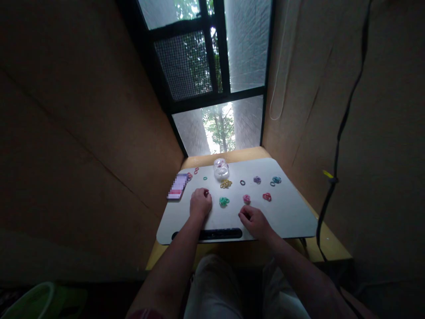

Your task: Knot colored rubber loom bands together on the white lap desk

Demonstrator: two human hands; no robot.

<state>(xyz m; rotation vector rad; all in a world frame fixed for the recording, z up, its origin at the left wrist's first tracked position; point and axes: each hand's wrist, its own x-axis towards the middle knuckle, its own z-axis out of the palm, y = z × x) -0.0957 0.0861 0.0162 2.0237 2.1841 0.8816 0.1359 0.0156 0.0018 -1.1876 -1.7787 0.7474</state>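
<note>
White surface (292, 217) below a window (219, 126), both of the person's hands over it. Left hand (200, 204) on the left, fingers curled inward; from where I stand I cannot tell whether its grip holds anything. Right hand (255, 220) nearer the surface's near edge, grip narrow, thumb and fingertips drawn together; contents, if any, too small to make out.

Loops sorted by colour: green cluster (224, 201) between the hands, just right of the left one; pink cluster (246, 199) just beyond the right hand; red cluster (267, 196) to its right. Farther row, left to right: yellow cluster (226, 184), single dark ring (242, 182), purple cluster (256, 180), blue cluster (276, 180). Clear container (221, 172) behind the yellow. Small green ring (205, 178) farther left. Phone (178, 186) at the left edge, screen blurred.
</note>
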